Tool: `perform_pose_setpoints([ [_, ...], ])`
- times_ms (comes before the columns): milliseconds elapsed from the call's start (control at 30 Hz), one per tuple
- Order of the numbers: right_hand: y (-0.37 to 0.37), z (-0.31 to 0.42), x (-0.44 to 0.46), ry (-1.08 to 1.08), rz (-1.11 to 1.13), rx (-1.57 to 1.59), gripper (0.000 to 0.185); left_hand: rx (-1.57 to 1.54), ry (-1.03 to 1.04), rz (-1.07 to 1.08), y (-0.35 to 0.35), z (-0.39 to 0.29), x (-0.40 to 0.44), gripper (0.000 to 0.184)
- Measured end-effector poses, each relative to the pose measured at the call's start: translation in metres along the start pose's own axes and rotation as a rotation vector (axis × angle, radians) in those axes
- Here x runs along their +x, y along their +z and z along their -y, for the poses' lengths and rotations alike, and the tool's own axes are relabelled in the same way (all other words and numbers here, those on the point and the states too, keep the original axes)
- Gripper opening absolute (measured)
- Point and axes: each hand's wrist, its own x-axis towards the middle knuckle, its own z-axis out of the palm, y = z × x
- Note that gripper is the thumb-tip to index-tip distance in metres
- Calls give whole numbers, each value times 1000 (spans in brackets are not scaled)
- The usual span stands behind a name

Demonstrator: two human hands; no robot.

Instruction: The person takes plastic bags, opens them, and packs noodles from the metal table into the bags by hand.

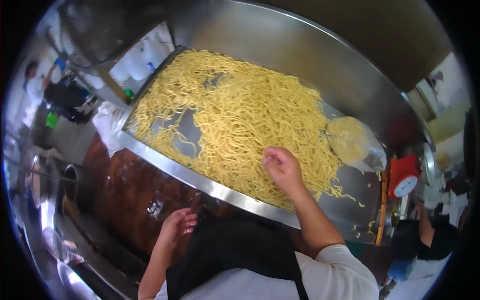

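A large heap of yellow noodles (250, 115) is spread over a metal tray table (172, 167) with raised edges. Over the near right part of the heap is my right hand (284, 170), its fingers curled in towards the palm; whatever they might hold is hidden. My left hand (176, 226) hangs low beside my black apron (235, 255), outside the tray's near edge, with its fingers loosely bent and nothing seen in them. A clear plastic bag (357, 142) with noodles inside lies at the right end of the heap.
On the right stands a red dial scale (404, 176), beyond a wooden strip (382, 210) at the tray's end. A white bag (107, 127) hangs at the left corner. Metal pots (75, 180) stand left. Other people (427, 232) are at the far right and upper left.
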Motion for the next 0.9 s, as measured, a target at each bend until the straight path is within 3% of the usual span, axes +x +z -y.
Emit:
perform_pose_setpoints([
  [167,23,-4,-1,-3,94,63,25,256,296,-97,-7,-55,-11,39],
  [333,57,-8,-2,-53,187,175,25,277,468,-177,-68,-20,-10,43],
  [367,63,-1,-5,-30,238,220,25,366,429,-265,-60,-27,-42,45],
  [500,110,17,-10,-150,569,232,26,511,501,-581,-68,44,-100,43],
  [600,146,33,-7,-202,851,132,26,214,562,-764,-40,113,-147,42],
  [733,183,46,-36,-285,981,406,27,-8,539,-1006,-3,218,-210,36],
  [767,186,53,-46,-282,1046,401,28,46,487,-1148,6,236,-233,34],
  [800,189,64,-60,-311,1079,407,28,-79,580,-1202,9,255,-256,33],
  [867,187,79,-92,-359,1239,298,28,-79,665,-1528,18,280,-312,32],
  [900,181,92,-110,-329,1300,332,28,-198,809,-1595,13,303,-336,29],
])
